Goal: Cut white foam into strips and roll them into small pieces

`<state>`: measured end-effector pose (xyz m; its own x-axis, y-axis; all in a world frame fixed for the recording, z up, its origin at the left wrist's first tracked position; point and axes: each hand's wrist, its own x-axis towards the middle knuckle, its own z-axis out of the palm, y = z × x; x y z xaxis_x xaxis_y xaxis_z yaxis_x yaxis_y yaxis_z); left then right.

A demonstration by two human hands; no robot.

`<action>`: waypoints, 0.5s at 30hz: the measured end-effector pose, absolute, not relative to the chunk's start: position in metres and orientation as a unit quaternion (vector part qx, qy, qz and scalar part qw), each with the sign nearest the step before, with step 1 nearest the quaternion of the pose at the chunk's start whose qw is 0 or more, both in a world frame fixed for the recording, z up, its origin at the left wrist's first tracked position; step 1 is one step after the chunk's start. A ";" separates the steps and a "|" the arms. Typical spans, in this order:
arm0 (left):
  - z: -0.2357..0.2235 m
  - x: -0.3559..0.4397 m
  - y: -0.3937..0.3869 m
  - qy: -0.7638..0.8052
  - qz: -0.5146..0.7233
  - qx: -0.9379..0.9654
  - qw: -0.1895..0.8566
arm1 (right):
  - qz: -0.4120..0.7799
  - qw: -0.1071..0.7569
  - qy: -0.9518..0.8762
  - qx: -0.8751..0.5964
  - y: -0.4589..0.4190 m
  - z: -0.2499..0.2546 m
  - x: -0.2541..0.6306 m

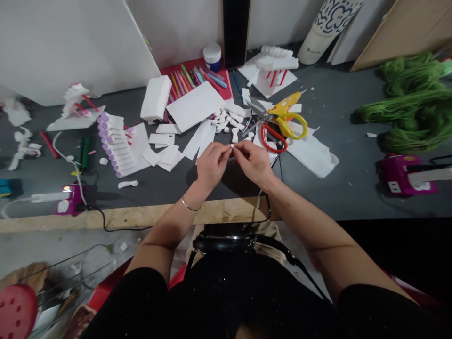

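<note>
White foam piece (232, 146) pinched over the surface

Black bag straps (226, 244) cross the person's waist, and a raw wooden edge (141, 217) runs just ahead of them. Both forearms reach over that edge, with a thin bracelet (187, 204) on the left wrist. The left hand (211, 165) and right hand (254, 162) meet with their backs upward, each grip clenched on the small piece between them, above the grey surface (169, 190). The piece looks short and stubby, its long axis roughly level across the view, though the fingertips hide much of it. Beyond the hands lies a scatter of white foam shapes (226, 120), then red-handled scissors (273, 139) and a yellow glue gun (287, 104). Farther off sit a red tray (225, 89) of marker pens and a heap of green yarn (406, 103).
</note>
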<state>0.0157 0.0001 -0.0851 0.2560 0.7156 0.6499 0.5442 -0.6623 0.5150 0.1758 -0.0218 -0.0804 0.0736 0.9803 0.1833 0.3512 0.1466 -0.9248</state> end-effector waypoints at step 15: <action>-0.085 0.012 0.007 0.423 0.470 0.719 0.288 | 0.354 0.451 -0.600 -0.558 -0.021 -0.076 0.180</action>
